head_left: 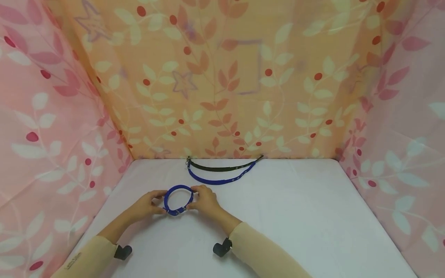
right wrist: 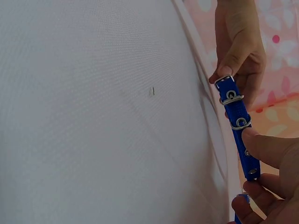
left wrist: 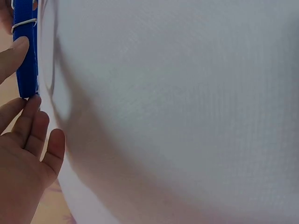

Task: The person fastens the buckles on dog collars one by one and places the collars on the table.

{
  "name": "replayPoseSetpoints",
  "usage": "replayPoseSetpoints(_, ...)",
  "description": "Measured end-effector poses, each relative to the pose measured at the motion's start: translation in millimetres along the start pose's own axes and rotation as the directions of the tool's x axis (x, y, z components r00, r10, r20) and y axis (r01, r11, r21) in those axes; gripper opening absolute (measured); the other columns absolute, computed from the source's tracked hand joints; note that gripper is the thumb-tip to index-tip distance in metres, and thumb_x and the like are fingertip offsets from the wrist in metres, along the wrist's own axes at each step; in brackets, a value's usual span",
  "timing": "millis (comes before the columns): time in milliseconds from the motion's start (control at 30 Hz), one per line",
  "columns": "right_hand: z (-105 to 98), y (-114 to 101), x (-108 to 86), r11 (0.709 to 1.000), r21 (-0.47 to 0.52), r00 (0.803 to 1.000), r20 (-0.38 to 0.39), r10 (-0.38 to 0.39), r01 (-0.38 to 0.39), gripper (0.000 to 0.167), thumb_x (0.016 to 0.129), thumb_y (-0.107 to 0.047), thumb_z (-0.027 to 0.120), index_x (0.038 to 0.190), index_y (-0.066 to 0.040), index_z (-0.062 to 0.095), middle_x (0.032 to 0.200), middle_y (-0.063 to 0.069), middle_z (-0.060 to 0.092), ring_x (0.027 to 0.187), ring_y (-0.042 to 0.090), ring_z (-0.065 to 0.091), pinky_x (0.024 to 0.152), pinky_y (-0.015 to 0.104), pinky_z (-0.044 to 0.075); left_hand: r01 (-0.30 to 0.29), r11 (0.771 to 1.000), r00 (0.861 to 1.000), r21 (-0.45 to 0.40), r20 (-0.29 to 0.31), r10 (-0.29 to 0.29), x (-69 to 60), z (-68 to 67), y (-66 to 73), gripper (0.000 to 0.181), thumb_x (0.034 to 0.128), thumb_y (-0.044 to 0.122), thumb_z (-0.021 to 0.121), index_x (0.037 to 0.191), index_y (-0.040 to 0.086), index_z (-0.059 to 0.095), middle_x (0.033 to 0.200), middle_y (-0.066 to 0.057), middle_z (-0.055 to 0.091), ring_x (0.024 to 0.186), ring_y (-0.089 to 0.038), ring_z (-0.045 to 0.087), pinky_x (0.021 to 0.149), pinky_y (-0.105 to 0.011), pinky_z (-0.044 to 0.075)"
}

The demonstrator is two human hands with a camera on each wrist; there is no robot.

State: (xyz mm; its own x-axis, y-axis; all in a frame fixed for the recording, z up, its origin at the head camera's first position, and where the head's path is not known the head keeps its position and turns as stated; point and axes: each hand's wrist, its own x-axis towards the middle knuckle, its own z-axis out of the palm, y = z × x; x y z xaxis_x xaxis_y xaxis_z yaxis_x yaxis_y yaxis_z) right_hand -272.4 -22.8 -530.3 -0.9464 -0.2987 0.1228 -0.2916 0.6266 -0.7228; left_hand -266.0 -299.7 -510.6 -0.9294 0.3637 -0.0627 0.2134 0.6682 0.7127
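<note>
A blue collar (head_left: 179, 187) with metal-ringed holes is fastened into a loop, held just above the white table (head_left: 285, 216). My left hand (head_left: 147, 204) grips its left side, thumb on the band near the buckle (right wrist: 224, 82). On the other side my right hand (head_left: 206, 200) pinches the band. In the right wrist view the right thumb (right wrist: 268, 147) presses on the strap by a metal loop (right wrist: 241, 123), with fingers beneath. The left wrist view shows the left thumb and fingers at the blue band (left wrist: 27, 70); part of the loop is cut off there.
Beyond my hands, another blue collar (head_left: 215, 182) and a dark collar (head_left: 215, 169) lie stretched in curves near the table's back edge. Patterned cloth walls (head_left: 215, 77) stand at the back and both sides. Small black devices (head_left: 123, 252) sit at both wrists.
</note>
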Motion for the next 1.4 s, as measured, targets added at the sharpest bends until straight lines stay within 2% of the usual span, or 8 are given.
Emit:
replayPoseSetpoints(333,10.5,1.9,4.2,0.992,-0.122,1.000,-0.024,0.019,-0.021,0.072,0.070,-0.037,0.094,0.133,-0.015,0.067,0.128,0.000,0.070,0.119,0.024,0.061,0.091,0.041,0.043,0.107,0.994,0.993,-0.029,0.045,-0.106,4.3,3.0,-3.1,0.080,0.0793,0.022,0.089,0.147,0.004,0.051,0.147,-0.023,0.054,0.139,-0.046,0.046,0.111,-0.064,0.039)
replayPoseSetpoints(567,15.3,1.7,5.1,0.980,-0.198,0.999,-0.026,0.030,-0.034,0.071,0.070,-0.040,0.094,0.132,-0.016,0.068,0.128,0.002,0.070,0.117,0.024,0.060,0.091,0.041,0.043,0.110,0.994,0.993,-0.015,0.049,-0.109,6.5,1.8,-4.3,0.081,0.0780,0.021,0.090,0.147,0.003,0.051,0.147,-0.023,0.054,0.139,-0.046,0.045,0.112,-0.064,0.038)
replayPoseSetpoints(767,17.6,-1.8,5.5,0.964,-0.264,1.000,-0.022,0.018,-0.024,0.071,0.072,-0.043,0.092,0.133,-0.016,0.068,0.126,0.003,0.070,0.114,0.024,0.060,0.087,0.041,0.044,0.132,0.991,0.990,0.030,0.047,-0.133,5.5,1.0,-2.5,0.081,0.0796,0.021,0.089,0.149,0.004,0.050,0.146,-0.022,0.055,0.137,-0.045,0.048,0.109,-0.060,0.043)
replayPoseSetpoints(867,16.4,-1.5,4.4,0.956,-0.293,1.000,-0.007,0.029,-0.030,0.070,0.075,-0.043,0.090,0.135,-0.016,0.066,0.128,0.003,0.069,0.117,0.024,0.059,0.089,0.041,0.044,0.126,0.991,0.990,0.036,0.056,-0.127,5.7,2.3,-1.9,0.081,0.0808,0.022,0.088,0.150,0.004,0.049,0.145,-0.022,0.055,0.136,-0.044,0.049,0.108,-0.060,0.044)
replayPoseSetpoints(1000,12.9,1.3,3.3,0.961,-0.274,0.999,-0.003,0.048,-0.047,0.066,0.078,-0.036,0.087,0.137,-0.016,0.065,0.132,0.003,0.068,0.121,0.025,0.059,0.096,0.044,0.044,0.116,0.993,0.990,0.010,0.075,-0.116,5.0,3.0,-1.9,0.083,0.0826,0.024,0.087,0.152,0.006,0.046,0.151,-0.022,0.051,0.141,-0.045,0.043,0.112,-0.062,0.040)
replayPoseSetpoints(1200,9.6,4.0,3.4,0.981,-0.195,1.000,0.019,0.025,-0.021,0.062,0.080,-0.032,0.086,0.135,-0.013,0.066,0.131,0.004,0.068,0.123,0.026,0.059,0.098,0.045,0.044,0.115,0.993,0.989,0.011,0.092,-0.115,0.4,0.0,-2.5,0.086,0.0848,0.037,0.085,0.153,0.004,0.043,0.155,-0.023,0.045,0.145,-0.048,0.036,0.113,-0.066,0.035)
replayPoseSetpoints(1267,8.6,4.5,2.9,0.986,-0.164,0.999,0.024,0.029,-0.024,0.061,0.081,-0.032,0.086,0.135,-0.012,0.066,0.131,0.005,0.068,0.124,0.026,0.058,0.099,0.045,0.044,0.108,0.994,0.990,0.020,0.088,-0.110,-0.1,-0.3,-2.5,0.085,0.0864,0.040,0.082,0.152,0.002,0.044,0.154,-0.023,0.047,0.145,-0.048,0.037,0.113,-0.066,0.035)
replayPoseSetpoints(1400,5.0,6.7,1.6,0.993,-0.117,0.999,0.031,0.028,-0.024,0.059,0.084,-0.031,0.083,0.136,-0.010,0.065,0.132,0.006,0.067,0.126,0.026,0.058,0.103,0.046,0.043,0.136,0.990,0.989,0.032,0.051,-0.138,0.7,1.1,-1.4,0.080,0.0882,0.044,0.080,0.150,0.005,0.048,0.151,-0.021,0.052,0.144,-0.046,0.040,0.113,-0.066,0.036)
